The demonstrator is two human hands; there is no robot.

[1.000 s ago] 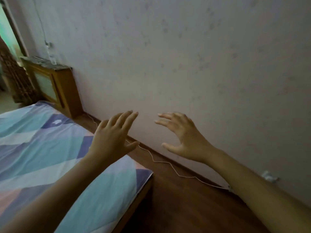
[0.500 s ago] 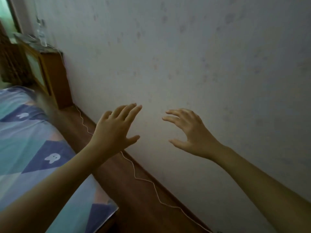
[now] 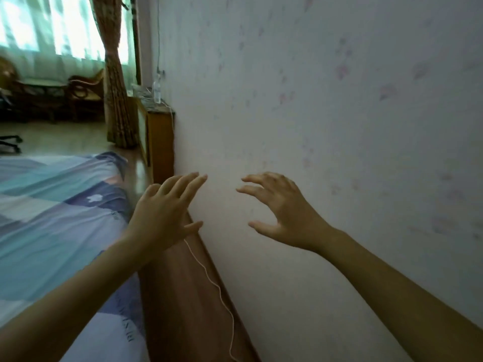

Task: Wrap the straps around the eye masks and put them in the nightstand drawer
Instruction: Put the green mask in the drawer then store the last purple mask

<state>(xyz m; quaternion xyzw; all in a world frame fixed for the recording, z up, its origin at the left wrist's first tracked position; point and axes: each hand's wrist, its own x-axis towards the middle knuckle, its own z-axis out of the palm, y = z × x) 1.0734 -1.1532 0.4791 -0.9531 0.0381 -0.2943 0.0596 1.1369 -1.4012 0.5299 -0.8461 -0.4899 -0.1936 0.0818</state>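
Since the earlier frames, view has swung left: window (image 3: 65, 24) and curtain (image 3: 119, 82) now appear, and the nightstand (image 3: 159, 137) sits nearer centre. Both hands remain raised, empty.

Left hand (image 3: 163, 214): fingers straight and spread, holding nothing. Right hand (image 3: 285, 212): fingers apart and loosely curved, holding nothing. No eye masks are visible; their location cannot be determined.

Judged step: approach to the nightstand. Walk the wood-floor strip between bed and wall, stepping clear of the thin white cable (image 3: 217, 288) lying loose along the skirting, as it may snag a foot.

Bed cover (image 3: 52, 205): soft fabric, blue, teal and white geometric patches. Wall (image 3: 339, 100): matte, pale, faint pink flecks. Nightstand: boxy, orange-brown wood, against the wall, with a clear bottle (image 3: 156, 91) on top. Curtain: brown, patterned, gathered.
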